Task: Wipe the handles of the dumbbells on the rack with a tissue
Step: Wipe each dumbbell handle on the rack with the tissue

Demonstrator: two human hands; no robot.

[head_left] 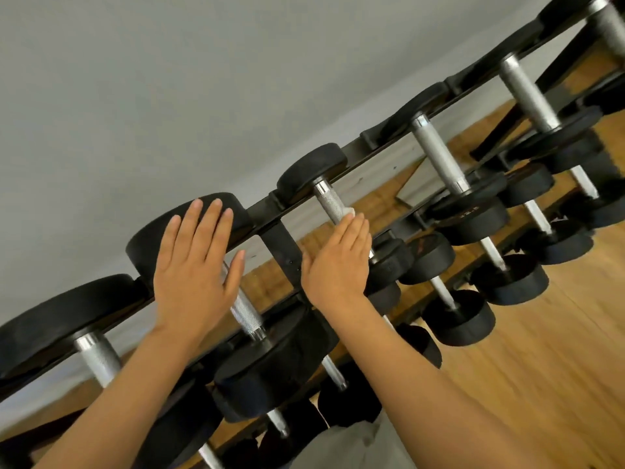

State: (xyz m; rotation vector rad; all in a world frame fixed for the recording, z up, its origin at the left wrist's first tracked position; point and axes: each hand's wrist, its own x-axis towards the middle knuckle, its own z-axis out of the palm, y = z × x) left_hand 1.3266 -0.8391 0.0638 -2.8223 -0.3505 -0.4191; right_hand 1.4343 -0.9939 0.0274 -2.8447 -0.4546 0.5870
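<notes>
A black dumbbell rack point(277, 231) runs diagonally across the view, carrying several black dumbbells with knurled silver handles. My right hand point(338, 262) lies flat with straight fingers over the handle point(329, 199) of one top-row dumbbell. It presses a white tissue point(348, 211) against that handle; only the tissue's edge shows at my fingertips. My left hand point(196, 265) is spread flat, its fingertips on the black head point(152, 238) of the neighbouring dumbbell. Below the left palm that dumbbell's handle point(245, 311) shows.
More dumbbells sit on the top row to the right, such as handle point(439, 154), and smaller ones on lower tiers point(460, 319). A grey wall point(169, 79) stands behind the rack. Wooden floor point(541, 367) lies at the right.
</notes>
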